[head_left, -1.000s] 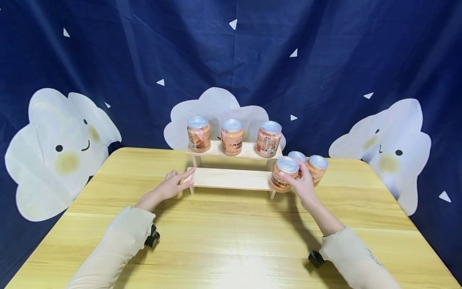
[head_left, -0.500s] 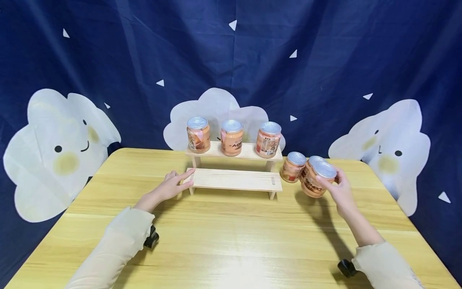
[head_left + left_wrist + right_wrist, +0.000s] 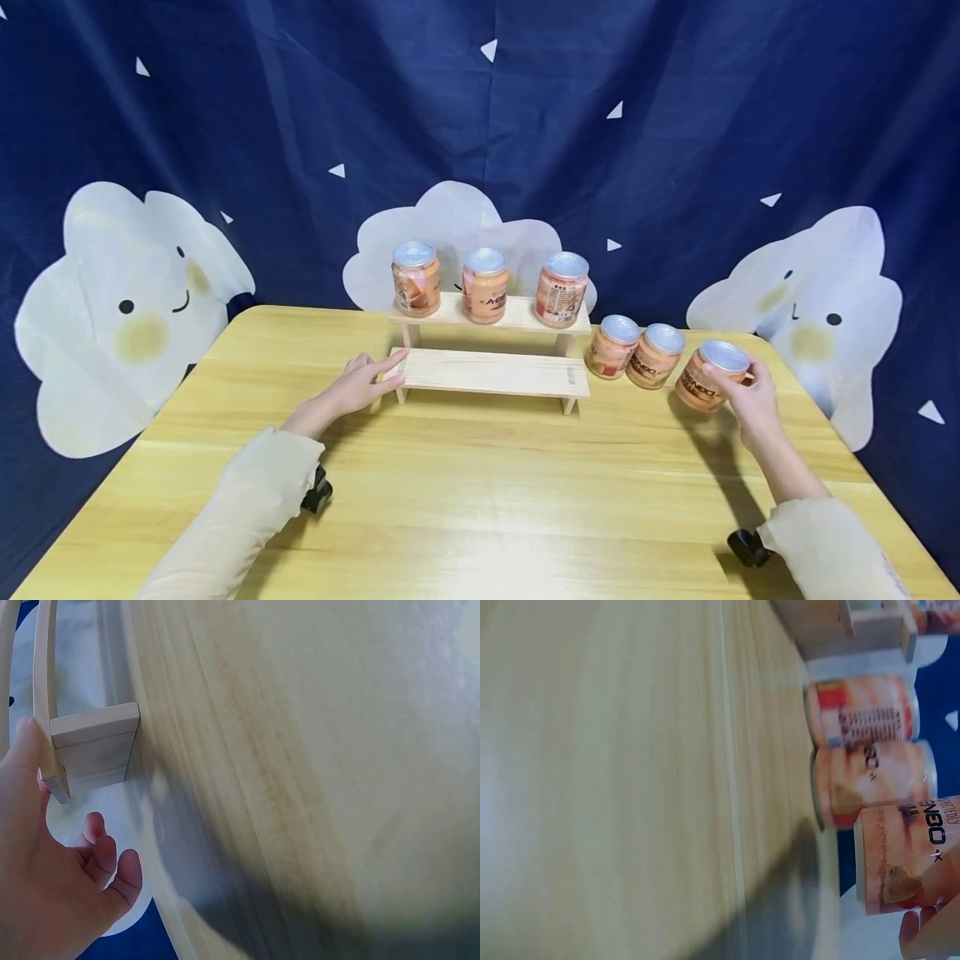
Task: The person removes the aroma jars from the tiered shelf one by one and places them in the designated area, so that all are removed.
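Note:
My right hand (image 3: 753,400) grips a peach-coloured can (image 3: 703,385) with a silver lid by its upper right side. The can is held up off the table, its base apart from the tabletop in the right wrist view. To its left, two similar cans stand side by side on the table, a nearer can (image 3: 652,360) and a farther can (image 3: 611,350). My left hand (image 3: 348,390) rests its thumb and forefinger, both fairly straight, on the left end of the lower shelf (image 3: 487,372) of a two-step wooden rack. The other left fingers are loosely bent below the board in the left wrist view.
On the upper shelf (image 3: 519,310) stand three more cans, a left can (image 3: 417,287), a middle can (image 3: 486,292) and a right can (image 3: 561,296). The wooden table (image 3: 480,492) ends at a blue curtain (image 3: 637,150) printed with white clouds.
My right hand has carried its can rightward from the lower shelf's right end, past the two standing cans. My left hand has stayed on the shelf.

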### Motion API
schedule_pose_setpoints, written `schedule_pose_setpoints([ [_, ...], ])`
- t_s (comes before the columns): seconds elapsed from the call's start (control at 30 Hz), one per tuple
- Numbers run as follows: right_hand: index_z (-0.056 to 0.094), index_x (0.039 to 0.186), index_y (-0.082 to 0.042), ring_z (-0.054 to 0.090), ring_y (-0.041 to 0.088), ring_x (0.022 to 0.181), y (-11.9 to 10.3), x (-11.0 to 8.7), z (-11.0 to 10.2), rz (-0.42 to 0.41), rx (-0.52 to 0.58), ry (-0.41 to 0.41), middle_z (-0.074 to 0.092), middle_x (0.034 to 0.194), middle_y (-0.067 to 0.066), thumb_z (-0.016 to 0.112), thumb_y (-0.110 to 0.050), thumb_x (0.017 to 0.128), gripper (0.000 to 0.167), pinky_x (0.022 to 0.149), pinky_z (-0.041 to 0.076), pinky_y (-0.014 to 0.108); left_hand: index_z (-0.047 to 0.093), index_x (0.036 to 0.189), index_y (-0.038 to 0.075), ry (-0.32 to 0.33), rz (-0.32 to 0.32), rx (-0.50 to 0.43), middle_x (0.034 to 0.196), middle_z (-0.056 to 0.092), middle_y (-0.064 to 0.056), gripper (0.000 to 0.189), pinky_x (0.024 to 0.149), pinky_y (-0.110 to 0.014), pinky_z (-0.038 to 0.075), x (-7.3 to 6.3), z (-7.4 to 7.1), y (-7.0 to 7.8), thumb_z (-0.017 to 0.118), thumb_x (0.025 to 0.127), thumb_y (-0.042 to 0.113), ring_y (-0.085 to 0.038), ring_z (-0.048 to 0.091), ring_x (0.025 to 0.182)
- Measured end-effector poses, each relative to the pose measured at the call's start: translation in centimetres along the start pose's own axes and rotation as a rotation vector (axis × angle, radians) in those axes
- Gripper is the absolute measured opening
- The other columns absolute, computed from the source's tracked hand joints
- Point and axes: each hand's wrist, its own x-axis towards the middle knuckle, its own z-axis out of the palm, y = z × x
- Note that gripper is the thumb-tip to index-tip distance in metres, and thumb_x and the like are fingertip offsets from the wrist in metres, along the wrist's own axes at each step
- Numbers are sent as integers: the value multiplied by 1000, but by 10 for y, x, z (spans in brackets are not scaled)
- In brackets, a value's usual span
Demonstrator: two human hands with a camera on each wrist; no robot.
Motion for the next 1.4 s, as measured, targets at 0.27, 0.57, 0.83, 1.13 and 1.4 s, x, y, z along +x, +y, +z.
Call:
schedule_pose_setpoints([
  [0.27, 41, 116, -19, 41, -1, 81, 8, 22, -3, -14, -95, 8, 40, 97, -10, 64, -23, 85, 39, 66, 38, 9, 32, 143, 17, -17, -9, -1, 81, 34, -6, 59, 67, -32, 26, 2, -1, 4, 50, 92, 40, -23, 29, 78],
  [0.57, 25, 138, 4, 37, 0, 85, 10, 33, 2, 24, -120, -15, 36, 104, -11, 63, -24, 86, 71, 70, 36, 8, 31, 143, 18, -23, -12, -3, 84, 37, -8, 60, 69, -33, 27, 3, 0, 4, 49, 92, 42, -24, 30, 81],
  [0.83, 19, 141, 1, 35, 1, 88, 11, 36, 6, 25, -125, -8, 36, 119, 5, 61, -21, 86, 73, 72, 36, 8, 30, 144, 19, -24, -23, -18, 84, 35, -7, 60, 69, -33, 26, 2, 0, 3, 49, 92, 43, -24, 29, 81],
  [1.13, 28, 141, -12, 33, 3, 98, -17, 33, 19, -72, -80, 190, 35, 107, -13, 64, -20, 83, 69, 87, 27, 20, 32, 143, 17, -4, -13, -1, 81, 34, -6, 59, 68, -33, 26, -1, -2, 2, 50, 92, 40, -23, 28, 78],
  [1.4, 34, 137, -6, 36, 2, 94, -44, 20, 52, -180, -7, 103, 40, 100, -17, 64, -15, 83, 63, 85, 28, 19, 32, 143, 15, -5, -7, 0, 81, 34, -6, 58, 68, -33, 25, -2, -1, 3, 49, 93, 39, -23, 28, 78],
])
